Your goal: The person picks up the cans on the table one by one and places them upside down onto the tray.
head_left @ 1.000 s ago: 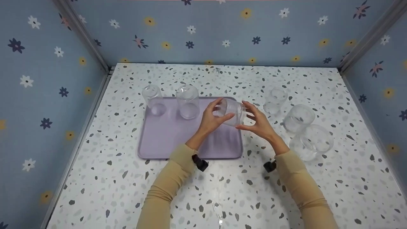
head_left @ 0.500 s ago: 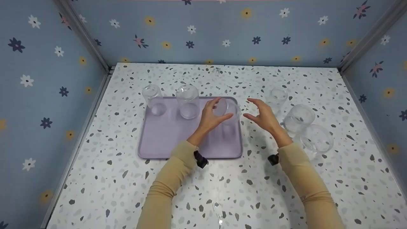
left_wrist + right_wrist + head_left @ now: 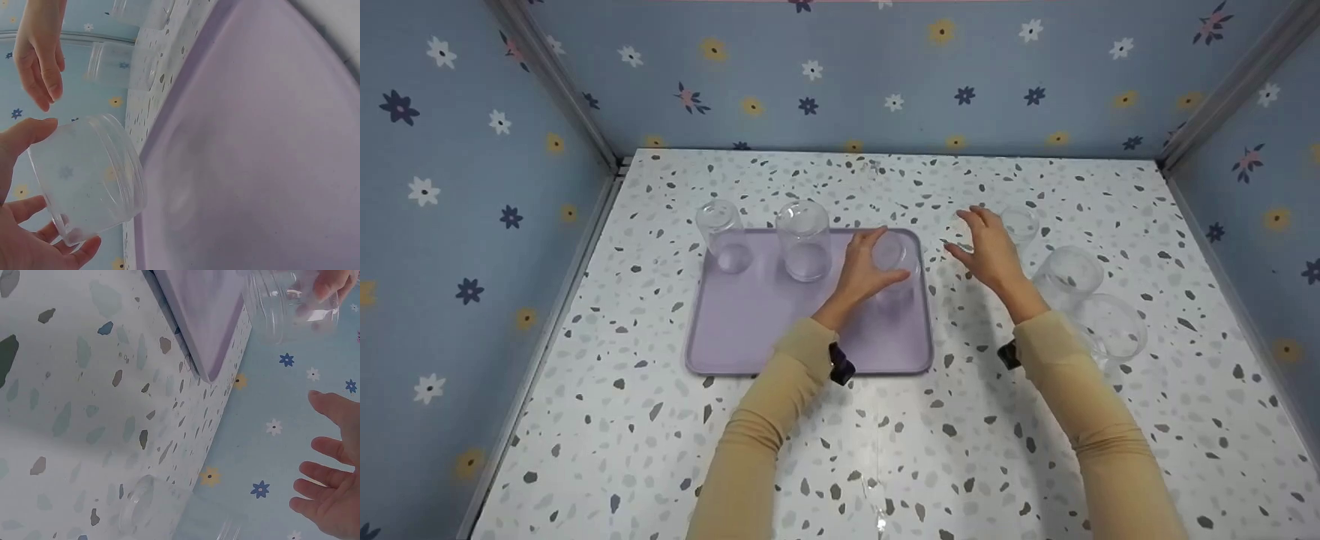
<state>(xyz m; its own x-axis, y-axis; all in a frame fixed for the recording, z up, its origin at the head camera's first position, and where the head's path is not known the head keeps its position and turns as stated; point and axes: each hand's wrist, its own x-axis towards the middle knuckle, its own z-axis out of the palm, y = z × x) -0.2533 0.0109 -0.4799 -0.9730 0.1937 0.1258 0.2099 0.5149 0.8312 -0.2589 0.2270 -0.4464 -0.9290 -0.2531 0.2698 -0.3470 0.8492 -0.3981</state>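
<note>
My left hand (image 3: 866, 270) grips a clear plastic jar (image 3: 84, 174) over the right part of the lilac tray (image 3: 765, 330). The jar's threaded rim faces down towards the tray, and its closed base lies in my palm. Whether the rim touches the tray I cannot tell. Off to the right, my right hand (image 3: 990, 244) is held above the table with its fingers apart and nothing between them. It is nearest to a small clear jar (image 3: 1021, 223), which it partly covers in the head view.
Two clear jars, a narrow one (image 3: 718, 219) and a wider one (image 3: 802, 225), stand along the tray's back edge. On the speckled table (image 3: 945, 465) to the right stand a medium clear jar (image 3: 1071, 271) and a wide one (image 3: 1110, 326). Flowered panels (image 3: 847, 75) enclose the table.
My right hand has let go of the jar and moved right and back, towards the small jar. My left hand still holds its jar, which has tipped from sideways to rim down.
</note>
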